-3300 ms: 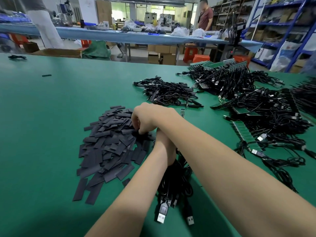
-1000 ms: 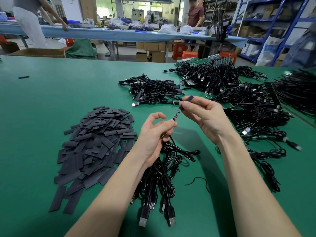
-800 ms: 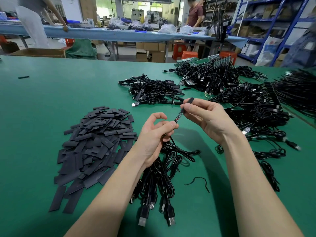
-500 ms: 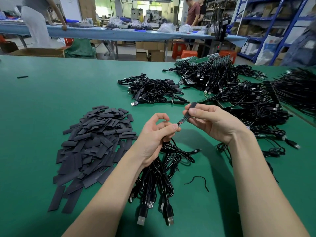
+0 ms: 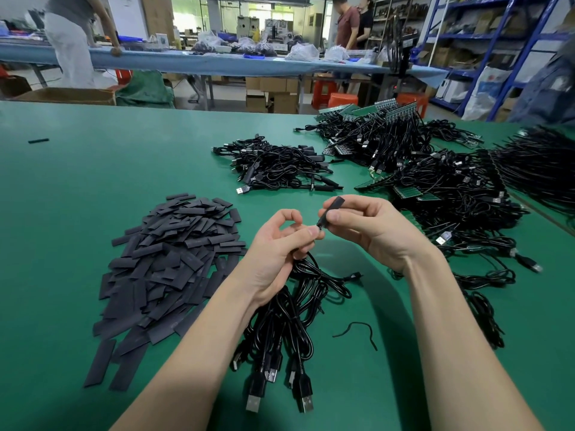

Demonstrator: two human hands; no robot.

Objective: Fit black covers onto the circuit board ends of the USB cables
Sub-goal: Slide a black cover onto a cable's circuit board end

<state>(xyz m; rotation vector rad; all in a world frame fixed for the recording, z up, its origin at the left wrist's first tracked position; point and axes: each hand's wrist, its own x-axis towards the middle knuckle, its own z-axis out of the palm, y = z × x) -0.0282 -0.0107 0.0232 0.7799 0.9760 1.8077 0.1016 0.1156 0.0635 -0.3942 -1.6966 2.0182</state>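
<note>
My right hand (image 5: 370, 231) pinches a black cover (image 5: 330, 209) between thumb and fingers, tilted up to the right. The cover's lower end meets the fingertips of my left hand (image 5: 280, 253), which pinch the cable end and grip a bundle of black USB cables (image 5: 286, 325). The circuit board end is almost wholly inside the cover. The bundle hangs down to the green table (image 5: 93, 169), its USB plugs (image 5: 280, 396) lying near me. A heap of loose flat black covers (image 5: 168, 269) lies left of my left hand.
A pile of black cables (image 5: 277, 166) lies beyond my hands. Larger heaps of cables with green circuit board strips (image 5: 435, 188) fill the right side. A short loose wire (image 5: 357, 329) lies between my forearms. People stand at a blue bench (image 5: 217, 62) behind.
My right hand has slid the black cover down over the circuit board end toward my left fingertips; the bare board seen earlier is now almost covered. Both hands sank slightly toward me.
</note>
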